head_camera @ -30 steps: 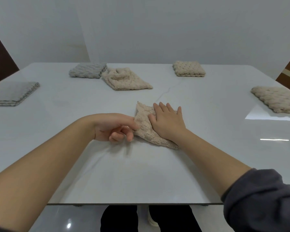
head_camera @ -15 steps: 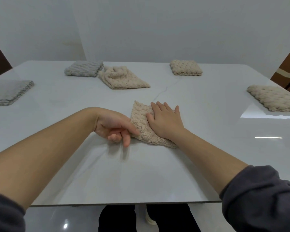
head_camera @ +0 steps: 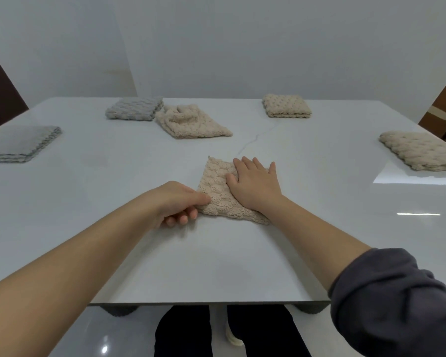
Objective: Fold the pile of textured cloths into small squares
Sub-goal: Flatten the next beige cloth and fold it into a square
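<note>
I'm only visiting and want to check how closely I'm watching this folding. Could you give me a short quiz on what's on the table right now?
1. True or false: the right hand lies flat on the beige cloth.
2. What is the left hand doing? A. pinching that cloth's near-left corner; B. waving in the air; C. resting in the person's lap.
3. How many grey cloths lie on the table?
Key: 1 true; 2 A; 3 two.
</note>
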Demonstrator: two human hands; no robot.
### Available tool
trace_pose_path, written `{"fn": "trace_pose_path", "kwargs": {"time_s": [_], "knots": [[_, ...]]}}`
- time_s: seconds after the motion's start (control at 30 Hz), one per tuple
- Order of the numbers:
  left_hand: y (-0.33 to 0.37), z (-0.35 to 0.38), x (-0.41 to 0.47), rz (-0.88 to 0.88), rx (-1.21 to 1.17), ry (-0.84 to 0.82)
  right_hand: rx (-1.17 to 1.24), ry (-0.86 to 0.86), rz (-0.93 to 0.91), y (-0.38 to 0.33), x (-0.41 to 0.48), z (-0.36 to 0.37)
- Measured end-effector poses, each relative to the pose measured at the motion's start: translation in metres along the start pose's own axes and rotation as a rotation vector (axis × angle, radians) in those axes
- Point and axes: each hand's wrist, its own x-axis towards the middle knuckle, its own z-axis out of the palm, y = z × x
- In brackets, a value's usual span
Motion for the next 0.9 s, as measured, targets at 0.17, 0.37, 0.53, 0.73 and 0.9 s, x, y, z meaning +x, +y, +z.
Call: {"fn": "trace_pose_path", "kwargs": {"time_s": [0.17,0.37,0.53,0.73,0.9], "knots": [[-0.001,0.000,-0.008,0.000,-0.008,0.184,-0.007,0.002,-0.006,-0.002,-0.002,-0.002],[0.011,0.003,-0.012,-0.086,0.194,0.139,-0.017,-0.017,0.000,-0.003,-0.001,-0.006],[0.008,0.005,-0.007,-0.081,0.175,0.163,-0.035,-0.010,-0.004,-0.003,0.002,-0.013],[0.005,0.007,-0.001,-0.006,0.186,0.181,-0.160,0.074,-0.078,0.000,0.003,-0.028],[0.017,-0.011,0.022,0.068,0.460,0.469,-0.151,-0.010,0.007,0.012,-0.006,-0.044]]}}
